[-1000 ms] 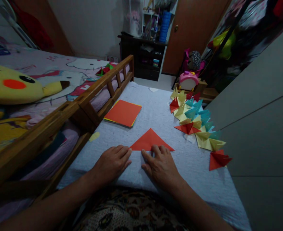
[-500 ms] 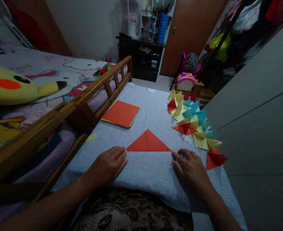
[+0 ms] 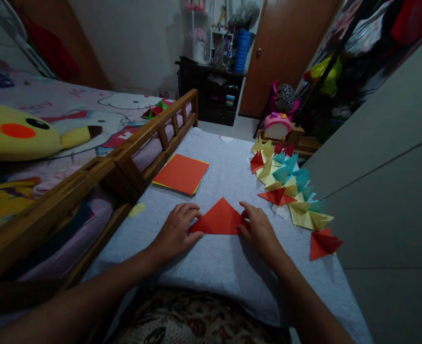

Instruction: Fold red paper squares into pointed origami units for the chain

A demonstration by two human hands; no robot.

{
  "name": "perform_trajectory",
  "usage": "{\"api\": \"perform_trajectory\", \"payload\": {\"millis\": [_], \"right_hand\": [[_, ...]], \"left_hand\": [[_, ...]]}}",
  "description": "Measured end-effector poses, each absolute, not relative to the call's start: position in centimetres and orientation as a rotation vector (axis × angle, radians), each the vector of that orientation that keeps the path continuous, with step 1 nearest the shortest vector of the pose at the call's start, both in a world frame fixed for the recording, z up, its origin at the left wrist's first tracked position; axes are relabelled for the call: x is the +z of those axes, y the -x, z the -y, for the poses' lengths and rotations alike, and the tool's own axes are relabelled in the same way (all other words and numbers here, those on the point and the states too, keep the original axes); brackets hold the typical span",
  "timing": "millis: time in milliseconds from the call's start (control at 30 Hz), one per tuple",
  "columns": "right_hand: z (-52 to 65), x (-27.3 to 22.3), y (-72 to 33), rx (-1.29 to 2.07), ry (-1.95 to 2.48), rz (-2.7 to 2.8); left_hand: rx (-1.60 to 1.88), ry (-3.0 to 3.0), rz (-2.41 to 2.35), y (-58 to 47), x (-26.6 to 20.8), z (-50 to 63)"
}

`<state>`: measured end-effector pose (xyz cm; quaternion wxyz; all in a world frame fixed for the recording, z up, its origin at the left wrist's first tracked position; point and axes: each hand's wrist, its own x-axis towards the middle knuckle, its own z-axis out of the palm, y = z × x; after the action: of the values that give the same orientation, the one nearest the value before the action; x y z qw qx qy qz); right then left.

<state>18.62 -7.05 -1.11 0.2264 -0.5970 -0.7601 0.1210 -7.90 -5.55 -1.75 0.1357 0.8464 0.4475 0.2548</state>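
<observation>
A red sheet of origami paper (image 3: 221, 218), folded into a triangle, lies on the cloth-covered surface with its peak pointing away from me and its long edge towards me. My left hand (image 3: 178, 228) holds its left corner between thumb and fingers. At the opposite corner, my right hand (image 3: 260, 230) has its thumb by the long edge and its fingers over the paper, gripping it. Both corner tips are partly hidden by my fingers. Beyond my left hand rests a stack of square paper (image 3: 182, 174), red on top with yellow showing beneath.
Several folded paper pieces in yellow, blue and red (image 3: 286, 177) stand along the right side, a red one (image 3: 324, 243) nearest me. A wooden rail (image 3: 124, 153) borders the left, with a yellow plush toy (image 3: 24, 131) on the bed beyond. A pale panel (image 3: 386, 191) rises at right.
Both hands have moved inward from beside the triangle's tips onto its corners and now grip them. The view has tilted slightly, shifting the scene down.
</observation>
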Motion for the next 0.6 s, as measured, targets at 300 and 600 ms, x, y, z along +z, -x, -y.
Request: {"api": "perform_trajectory", "payload": {"millis": [300,600], "right_hand": [[6.5,0.9,-19.3,0.279,1.357,1.965],[6.2,-1.0,-19.7,0.445,1.156,1.835]], "left_hand": [[0.894,-2.858,-0.849,7.8,-0.5,4.9],[1.114,-3.1,-0.526,8.3,0.6,2.5]]}}
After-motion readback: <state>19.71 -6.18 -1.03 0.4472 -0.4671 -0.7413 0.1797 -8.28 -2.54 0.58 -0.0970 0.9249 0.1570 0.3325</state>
